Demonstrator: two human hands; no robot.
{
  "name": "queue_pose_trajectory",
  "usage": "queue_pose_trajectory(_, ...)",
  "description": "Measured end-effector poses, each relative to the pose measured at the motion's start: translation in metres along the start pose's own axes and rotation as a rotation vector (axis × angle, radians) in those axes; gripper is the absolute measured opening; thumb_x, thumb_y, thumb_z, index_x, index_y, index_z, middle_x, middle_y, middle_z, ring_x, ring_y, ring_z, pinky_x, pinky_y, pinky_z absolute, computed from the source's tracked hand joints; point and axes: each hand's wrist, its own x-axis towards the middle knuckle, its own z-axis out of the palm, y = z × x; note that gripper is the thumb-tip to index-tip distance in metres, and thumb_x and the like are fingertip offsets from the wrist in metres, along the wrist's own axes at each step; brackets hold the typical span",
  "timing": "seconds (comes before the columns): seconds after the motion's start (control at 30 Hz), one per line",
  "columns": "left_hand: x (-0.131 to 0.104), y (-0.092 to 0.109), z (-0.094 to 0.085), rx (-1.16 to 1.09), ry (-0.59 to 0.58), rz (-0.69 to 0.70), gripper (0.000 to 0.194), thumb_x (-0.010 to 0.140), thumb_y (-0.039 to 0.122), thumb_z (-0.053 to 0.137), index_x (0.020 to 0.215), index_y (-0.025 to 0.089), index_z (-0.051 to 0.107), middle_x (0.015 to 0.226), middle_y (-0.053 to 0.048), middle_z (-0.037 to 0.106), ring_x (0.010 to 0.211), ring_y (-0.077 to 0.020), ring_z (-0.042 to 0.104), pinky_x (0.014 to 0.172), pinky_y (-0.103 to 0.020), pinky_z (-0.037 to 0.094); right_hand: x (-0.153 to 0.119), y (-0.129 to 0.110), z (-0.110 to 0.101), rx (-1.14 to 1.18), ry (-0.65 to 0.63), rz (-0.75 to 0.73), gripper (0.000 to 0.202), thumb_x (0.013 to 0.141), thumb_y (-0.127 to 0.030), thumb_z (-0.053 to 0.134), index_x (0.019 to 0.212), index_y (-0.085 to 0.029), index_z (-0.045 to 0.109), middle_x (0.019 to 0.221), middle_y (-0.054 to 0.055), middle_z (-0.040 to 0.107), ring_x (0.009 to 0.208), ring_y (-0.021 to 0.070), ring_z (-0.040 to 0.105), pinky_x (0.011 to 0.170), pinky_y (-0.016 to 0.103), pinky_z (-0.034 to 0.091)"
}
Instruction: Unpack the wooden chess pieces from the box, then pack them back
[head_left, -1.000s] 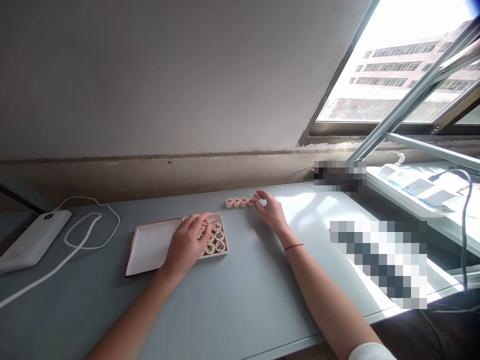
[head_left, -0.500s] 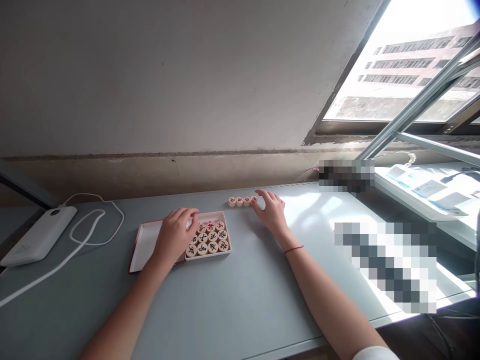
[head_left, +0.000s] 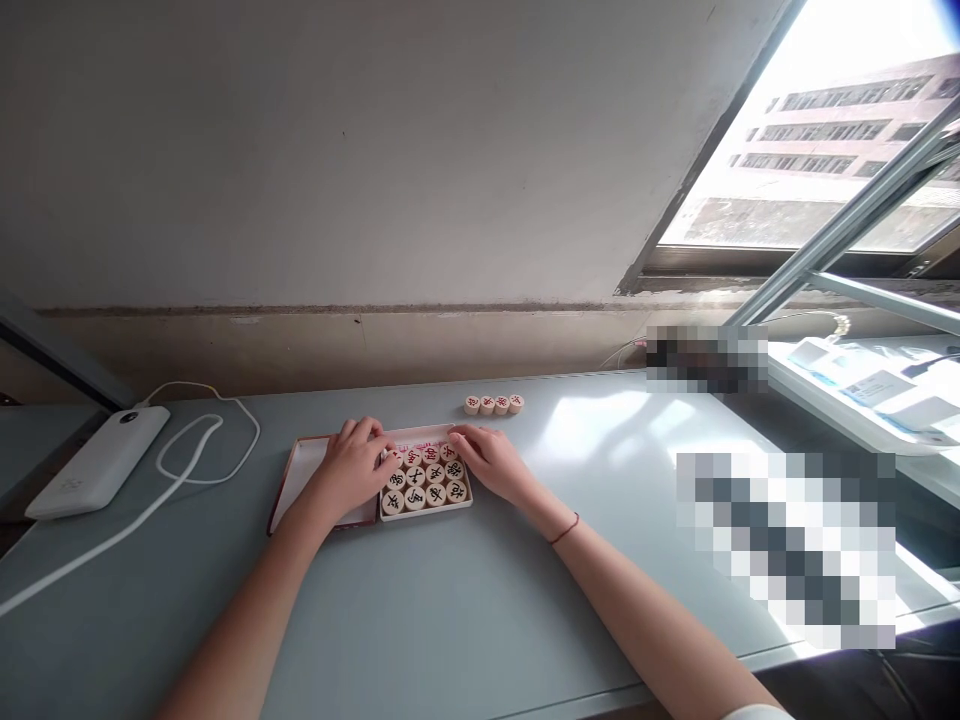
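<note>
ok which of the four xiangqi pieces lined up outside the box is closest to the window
The rightmost xiangqi piece, at the window end of the row; the other three pieces all stand to its left, farther from the window.

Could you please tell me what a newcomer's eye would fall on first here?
Probably the open box of round game pieces on the desk, between the left hand and right hand. Next, perhaps, the short row of red-marked pieces behind it, then the bright window at upper right.
</note>
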Motion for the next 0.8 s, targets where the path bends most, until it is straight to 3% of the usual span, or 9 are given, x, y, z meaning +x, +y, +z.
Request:
queue_pose_trajectory(0.23,0.0,0.005,-0.003,-0.037,-0.076,0.011,0.022,0.084,0.035,0.044,0.089,0.023,0.062,0.1,-0.005,0.067,0.103,-0.0283,0.051,0.086,-0.045,0.04,0.0,-0.002,0.002,0.024,0.017,0.038,0.041,0.097,-0.044,0.036,0.105,-0.019,0.066,0.081,0.006,0.07,0.073,0.0185,0.062,0.064,0.027,0.041)
queue_pose_trajectory(0.4,0.0,0.006,-0.012,-0.086,-0.121,0.033,0.02,0.085,0.034,0.043,0.087,0.024,0.06,0.089,-0.002,0.068,0.092,-0.024,0.057,0.087,-0.042,0.039,-0.001,-0.002,0.001,0.035,0.012,0.041,0.041,0.097,-0.043,0.034,0.106,-0.019,0.066,0.079,0.006,0.069,0.071,0.0176,0.061,0.062,0.026,0.041)
queue_pose_trajectory(0.5,0.001,0.008,-0.022,-0.207,-0.071,0.029,0.024,0.088,0.039,0.041,0.091,0.024,0.06,0.091,-0.002,0.067,0.088,-0.0212,0.058,0.081,-0.035,0.043,-0.002,-0.003,0.001,0.028,0.063,0.008,0.037,0.096,-0.042,0.036,0.109,-0.019,0.063,0.083,0.006,0.068,0.069,0.0165,0.059,0.062,0.026,0.042)
queue_pose_trajectory(0.6,0.0,0.016,-0.028,-0.336,0.023,0.008,0.027,0.09,0.043,0.043,0.096,0.024,0.061,0.094,-0.001,0.066,0.087,-0.0187,0.058,0.079,-0.03,0.045,-0.004,-0.009,0.0,0.048,0.173,-0.115,0.031,0.092,-0.04,0.047,0.111,-0.019,0.061,0.096,0.008,0.066,0.083,0.0181,0.059,0.069,0.028,0.045)
queue_pose_trajectory(0.7,-0.001,0.029,-0.025,-0.447,0.024,0.033,0.027,0.089,0.044,0.045,0.101,0.025,0.061,0.093,-0.001,0.066,0.083,-0.0175,0.058,0.079,-0.029,0.047,-0.008,-0.02,0.0,0.152,0.135,-0.203,0.027,0.089,-0.037,0.053,0.109,-0.021,0.061,0.095,0.006,0.067,0.079,0.0162,0.058,0.071,0.027,0.047)
queue_pose_trajectory(0.8,-0.001,0.039,-0.017,-0.568,0.018,0.047,0.028,0.089,0.044,0.047,0.103,0.024,0.061,0.096,-0.002,0.067,0.081,-0.0173,0.06,0.079,-0.03,0.05,-0.01,-0.029,-0.001,0.275,0.064,-0.2,0.023,0.091,-0.033,0.048,0.105,-0.021,0.062,0.087,0.003,0.068,0.069,0.0128,0.056,0.065,0.025,0.046)
